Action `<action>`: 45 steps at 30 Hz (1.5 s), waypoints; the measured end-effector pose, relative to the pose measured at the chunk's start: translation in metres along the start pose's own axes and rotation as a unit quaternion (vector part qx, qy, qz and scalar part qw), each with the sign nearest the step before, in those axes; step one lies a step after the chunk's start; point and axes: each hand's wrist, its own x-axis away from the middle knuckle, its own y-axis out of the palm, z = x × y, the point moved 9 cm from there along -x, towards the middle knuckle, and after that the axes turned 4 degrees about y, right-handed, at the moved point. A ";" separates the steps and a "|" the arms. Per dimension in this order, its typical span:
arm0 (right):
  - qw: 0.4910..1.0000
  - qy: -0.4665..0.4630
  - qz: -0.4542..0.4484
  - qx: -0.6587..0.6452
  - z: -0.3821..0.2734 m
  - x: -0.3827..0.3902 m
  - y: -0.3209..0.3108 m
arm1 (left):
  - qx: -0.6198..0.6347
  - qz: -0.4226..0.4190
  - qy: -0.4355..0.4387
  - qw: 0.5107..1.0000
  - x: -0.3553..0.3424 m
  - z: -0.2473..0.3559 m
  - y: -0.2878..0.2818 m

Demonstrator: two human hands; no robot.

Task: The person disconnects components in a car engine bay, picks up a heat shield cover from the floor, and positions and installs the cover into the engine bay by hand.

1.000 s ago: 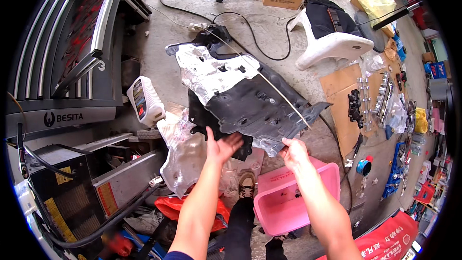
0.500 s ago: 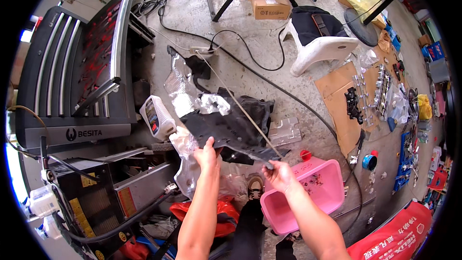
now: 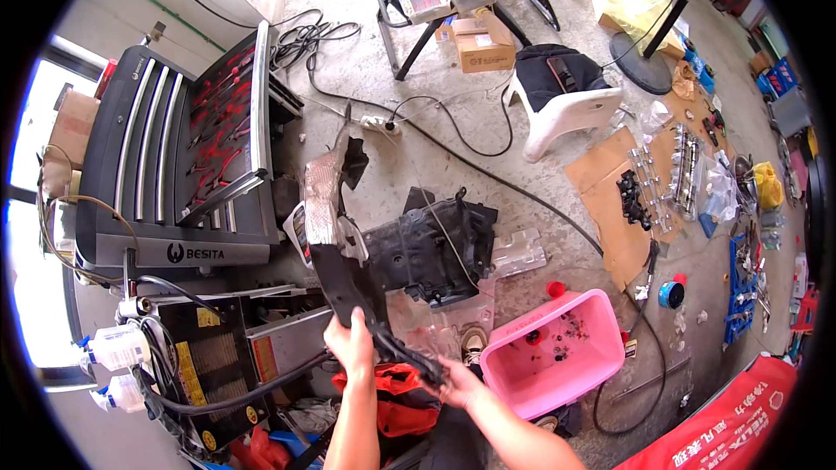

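Observation:
A long black plastic panel (image 3: 335, 283) with silver heat-shield foil (image 3: 320, 200) on its far part is held up in front of me, turned nearly edge-on. My left hand (image 3: 351, 344) is closed on its left edge, thumb on top. Its near end is gripped by my right hand (image 3: 457, 385), over the floor left of a pink plastic tub (image 3: 501, 365). Small dark pieces lie in the tub. Beyond the panel, a moulded black plastic cover (image 3: 431, 244) rests on the floor. A white jug (image 3: 298, 233) is partly hidden behind the foil.
An open tool cabinet (image 3: 174, 200) stands at left. A black cable (image 3: 522, 187) crosses the floor toward the right. Farther off is a white stool (image 3: 566, 117) with a black bag. Metal engine parts lie on flattened cardboard (image 3: 601, 174) at right.
The panel has swung from lying broad across my view to nearly edge-on, and moved nearer. My right hand has come left and down with its end, uncovering more of the black cover and tub.

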 end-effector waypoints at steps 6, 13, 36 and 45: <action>0.991 0.128 0.048 0.003 0.095 0.072 -0.056 | 0.003 -0.081 0.045 0.996 0.123 0.109 -0.067; 0.899 -0.169 -0.157 0.372 0.129 0.310 -0.076 | 0.197 -0.152 0.097 0.964 0.317 0.279 -0.135; 0.662 -0.743 0.069 0.061 0.487 0.950 -0.575 | 0.191 -0.839 0.340 0.378 0.904 0.746 -0.047; 0.541 -0.818 0.138 -0.139 0.598 0.976 -0.674 | 0.355 -0.933 0.043 0.034 1.056 0.735 -0.089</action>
